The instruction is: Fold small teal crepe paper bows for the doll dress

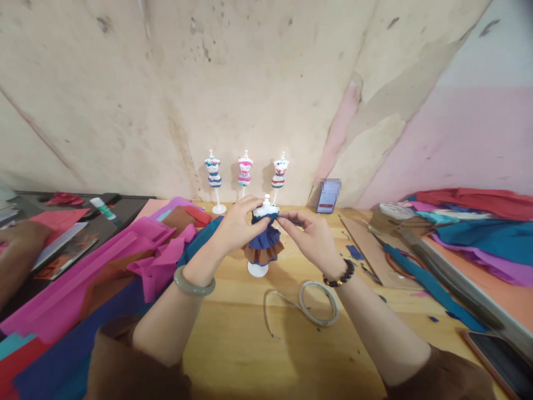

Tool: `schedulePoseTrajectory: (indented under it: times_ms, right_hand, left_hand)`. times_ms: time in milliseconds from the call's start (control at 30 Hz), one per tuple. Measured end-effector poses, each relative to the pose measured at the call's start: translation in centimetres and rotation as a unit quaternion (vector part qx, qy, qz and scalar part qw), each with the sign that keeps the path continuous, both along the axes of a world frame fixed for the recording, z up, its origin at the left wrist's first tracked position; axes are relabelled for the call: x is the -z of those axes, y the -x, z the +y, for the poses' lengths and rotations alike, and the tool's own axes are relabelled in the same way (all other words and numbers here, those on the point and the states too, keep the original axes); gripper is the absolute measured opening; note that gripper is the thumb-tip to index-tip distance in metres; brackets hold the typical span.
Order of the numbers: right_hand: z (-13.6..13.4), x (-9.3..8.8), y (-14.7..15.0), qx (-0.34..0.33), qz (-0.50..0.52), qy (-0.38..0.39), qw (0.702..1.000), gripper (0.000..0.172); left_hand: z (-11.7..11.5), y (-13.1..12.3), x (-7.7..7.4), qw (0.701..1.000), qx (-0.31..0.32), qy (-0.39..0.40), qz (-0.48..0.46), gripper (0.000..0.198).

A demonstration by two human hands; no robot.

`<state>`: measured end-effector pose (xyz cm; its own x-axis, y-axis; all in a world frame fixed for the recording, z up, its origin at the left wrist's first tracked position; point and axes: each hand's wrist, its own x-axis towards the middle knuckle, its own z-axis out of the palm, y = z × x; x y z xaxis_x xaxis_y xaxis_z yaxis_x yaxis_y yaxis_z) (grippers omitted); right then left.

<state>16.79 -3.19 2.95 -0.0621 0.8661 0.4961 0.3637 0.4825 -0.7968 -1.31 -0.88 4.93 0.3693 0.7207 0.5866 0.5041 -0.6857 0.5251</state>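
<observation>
A small white dress form [258, 269] stands upright on the wooden table in front of me, wearing a ruffled skirt [265, 240] of blue over brown paper. My left hand [239, 226] is closed around the form's upper body from the left, thumb on the teal band at the chest. From the right, my right hand [310, 236] pinches a thin dark blue paper strip [296, 223] against the same band. The far end of the strip is partly hidden by the fingers. A roll of narrow tape [322, 322] lies below my right hand, its loose end trailing left.
Three more dress forms [214, 180] stand along the wall. Colored paper [137, 239] covers the left side, with a glue stick [102, 208] beyond. At right are a propped phone [328, 195], scissors [402, 258], a teal strip [433, 286] and another phone [499, 355]. Another person's hand [25, 244] is far left.
</observation>
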Motion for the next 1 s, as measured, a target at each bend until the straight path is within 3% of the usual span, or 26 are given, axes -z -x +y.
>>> schedulePoseTrajectory:
  times_ms: [100,200,367,500,600,733,833,933,1000]
  right_hand:
    - [-0.6,0.9,-2.3,0.017,-0.005,0.009,1.0,0.028]
    - [-2.5,3.5,-5.5,0.072,-0.129,0.009,0.989,0.027]
    - [-8.0,9.0,-7.7,0.011,-0.28,0.024,0.959,0.018]
    - [-10.5,11.5,-8.9,0.009,-0.356,-0.008,0.935,0.024]
    - [-10.6,12.8,-12.2,0.076,-0.444,-0.026,0.892,0.026]
    - [-11.2,14.9,-17.1,0.171,-0.547,-0.049,0.818,0.042]
    - [-12.2,16.0,-18.8,0.159,-0.524,-0.018,0.837,0.045]
    - [-12.2,15.4,-18.7,0.155,-0.406,0.046,0.899,0.033]
    - [-11.5,13.8,-17.4,0.149,-0.271,0.1,0.946,0.025]
  left_hand:
    - [0.0,0.2,-0.1,1.0,-0.007,0.002,0.002,0.012]
    - [0.1,0.5,0.1,1.0,-0.022,0.002,0.001,0.01]
    - [0.3,0.3,0.4,0.999,-0.038,-0.005,-0.009,0.015]
    - [0.2,-0.2,0.2,0.998,-0.034,0.046,-0.013,0.023]
    - [0.1,-0.5,-0.1,0.997,-0.046,0.067,0.006,0.022]
    - [0.3,-0.5,-0.1,0.996,-0.043,0.079,0.0,0.025]
    - [0.7,-0.2,0.0,0.995,-0.054,0.086,-0.012,0.034]
    - [1.2,0.1,0.0,0.993,-0.065,0.091,-0.025,0.041]
    - [1.3,0.1,-0.1,0.993,-0.071,0.085,-0.027,0.037]
